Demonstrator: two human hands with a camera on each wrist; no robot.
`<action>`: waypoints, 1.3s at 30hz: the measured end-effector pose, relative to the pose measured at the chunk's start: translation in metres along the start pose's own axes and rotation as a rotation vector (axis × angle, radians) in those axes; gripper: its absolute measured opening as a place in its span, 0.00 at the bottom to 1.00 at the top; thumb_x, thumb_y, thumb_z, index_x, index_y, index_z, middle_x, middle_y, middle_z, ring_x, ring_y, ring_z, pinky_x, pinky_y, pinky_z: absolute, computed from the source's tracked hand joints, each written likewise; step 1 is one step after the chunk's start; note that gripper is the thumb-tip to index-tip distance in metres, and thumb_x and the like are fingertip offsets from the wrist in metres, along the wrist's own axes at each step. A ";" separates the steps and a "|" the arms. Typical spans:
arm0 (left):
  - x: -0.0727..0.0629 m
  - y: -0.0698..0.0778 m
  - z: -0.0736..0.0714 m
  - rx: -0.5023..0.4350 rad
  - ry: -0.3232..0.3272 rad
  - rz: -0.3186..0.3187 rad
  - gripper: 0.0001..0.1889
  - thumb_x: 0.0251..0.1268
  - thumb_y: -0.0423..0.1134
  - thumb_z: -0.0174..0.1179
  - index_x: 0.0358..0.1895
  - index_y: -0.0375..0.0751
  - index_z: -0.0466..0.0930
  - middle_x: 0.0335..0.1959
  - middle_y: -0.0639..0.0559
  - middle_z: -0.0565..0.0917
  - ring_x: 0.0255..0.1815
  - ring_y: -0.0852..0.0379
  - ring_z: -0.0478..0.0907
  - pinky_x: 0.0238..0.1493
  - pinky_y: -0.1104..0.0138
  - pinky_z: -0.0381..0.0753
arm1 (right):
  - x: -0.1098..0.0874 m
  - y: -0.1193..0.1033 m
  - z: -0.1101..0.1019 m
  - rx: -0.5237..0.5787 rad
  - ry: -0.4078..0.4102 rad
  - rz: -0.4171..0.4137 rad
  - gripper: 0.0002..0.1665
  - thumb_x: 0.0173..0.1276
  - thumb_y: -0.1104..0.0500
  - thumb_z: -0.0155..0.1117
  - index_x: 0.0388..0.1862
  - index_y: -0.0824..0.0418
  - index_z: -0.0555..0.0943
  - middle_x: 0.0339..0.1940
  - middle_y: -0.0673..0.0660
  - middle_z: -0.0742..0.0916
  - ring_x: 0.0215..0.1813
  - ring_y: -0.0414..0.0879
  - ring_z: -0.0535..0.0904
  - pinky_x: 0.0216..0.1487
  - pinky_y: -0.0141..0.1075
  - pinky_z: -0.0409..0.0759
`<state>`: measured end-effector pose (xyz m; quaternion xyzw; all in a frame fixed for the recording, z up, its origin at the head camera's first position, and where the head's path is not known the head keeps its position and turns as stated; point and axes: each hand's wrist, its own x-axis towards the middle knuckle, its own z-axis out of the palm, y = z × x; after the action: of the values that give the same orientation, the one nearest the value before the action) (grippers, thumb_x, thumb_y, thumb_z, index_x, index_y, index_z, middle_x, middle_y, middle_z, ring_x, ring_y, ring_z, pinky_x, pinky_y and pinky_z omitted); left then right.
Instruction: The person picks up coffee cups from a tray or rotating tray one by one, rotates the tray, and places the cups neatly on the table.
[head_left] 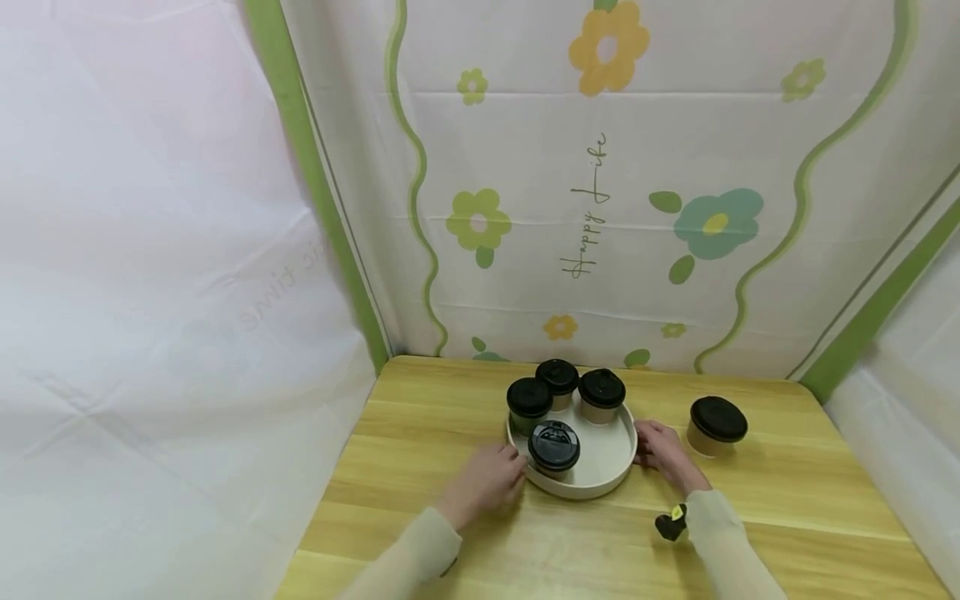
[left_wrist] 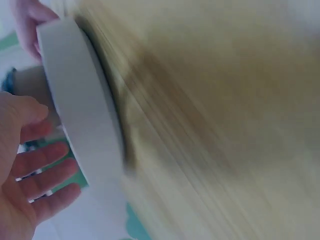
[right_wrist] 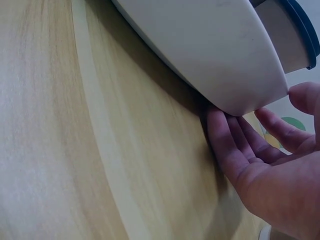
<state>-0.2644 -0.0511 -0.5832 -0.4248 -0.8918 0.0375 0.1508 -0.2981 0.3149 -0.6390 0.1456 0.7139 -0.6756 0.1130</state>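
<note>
Around the middle of the tabletop, toward its far side, we have a round white tray. Four lidded cups stand upright in it: a far cup, a right cup, a left cup and a near cup. A fifth cup stands outside the tray, just right of our right hand.

That hand has hold of the tray's right edge, its fingers bent beneath the bottom and its thumb against the rim. Our left hand is at the tray's left edge, half opened, its fingers apart; we see no firm hold there, and cannot tell whether the tips touch the wall.

We judge the step in hand to be steadying or handling the tray from both sides. To do it well, we should match the right hand's hold on the left, fingers under and thumb on the rim, clear of the left and near cups. The cups crowd the left and far parts, so the weight probably sits there; we would go slowly and level, lest one slide, and mind our right knuckles near the fifth cup.
</note>
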 end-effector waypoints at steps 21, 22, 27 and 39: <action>0.003 0.038 0.011 -0.008 0.089 0.010 0.11 0.63 0.46 0.65 0.48 0.57 0.83 0.42 0.57 0.82 0.44 0.57 0.76 0.40 0.66 0.80 | -0.002 -0.001 -0.001 0.022 0.003 0.008 0.33 0.78 0.46 0.48 0.68 0.70 0.63 0.48 0.57 0.84 0.42 0.41 0.81 0.44 0.36 0.85; 0.004 0.037 0.012 -0.010 0.097 0.010 0.11 0.62 0.45 0.66 0.47 0.57 0.83 0.42 0.58 0.82 0.44 0.58 0.76 0.40 0.67 0.79 | -0.002 -0.001 -0.001 0.024 0.003 0.009 0.32 0.78 0.46 0.49 0.67 0.70 0.64 0.47 0.56 0.84 0.42 0.41 0.81 0.43 0.36 0.85; 0.006 0.032 0.019 0.004 0.169 0.004 0.10 0.56 0.43 0.69 0.42 0.58 0.85 0.39 0.59 0.83 0.40 0.59 0.76 0.37 0.69 0.77 | 0.000 -0.001 -0.002 0.010 0.003 0.007 0.32 0.78 0.46 0.49 0.66 0.70 0.64 0.48 0.57 0.84 0.42 0.41 0.81 0.43 0.36 0.84; 0.005 -0.003 0.048 -0.077 0.200 -0.013 0.09 0.56 0.36 0.66 0.40 0.53 0.85 0.41 0.57 0.83 0.44 0.59 0.79 0.46 0.68 0.82 | 0.002 0.000 -0.003 0.008 -0.001 0.015 0.30 0.78 0.46 0.48 0.66 0.69 0.65 0.45 0.56 0.84 0.43 0.42 0.81 0.44 0.37 0.84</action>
<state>-0.2838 -0.0465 -0.6272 -0.4260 -0.8759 -0.0401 0.2228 -0.2998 0.3178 -0.6400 0.1514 0.7100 -0.6776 0.1179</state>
